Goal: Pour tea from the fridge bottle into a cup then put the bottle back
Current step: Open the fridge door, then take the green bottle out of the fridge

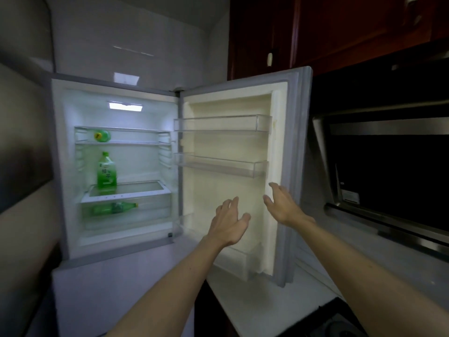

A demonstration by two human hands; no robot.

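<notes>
Standing upright in the fridge [143,171], the bottle [107,170] lies left of the nearer left hand [229,222]; right hand [283,205] equally spread, empty.

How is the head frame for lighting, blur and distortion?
Head view: the fridge lamp is blown out and lights the interior, while the surroundings are dim. The upright green bottle is slightly soft. The left hand and right hand are slightly blurred. The wide-angle lens skews the fridge door.
</notes>
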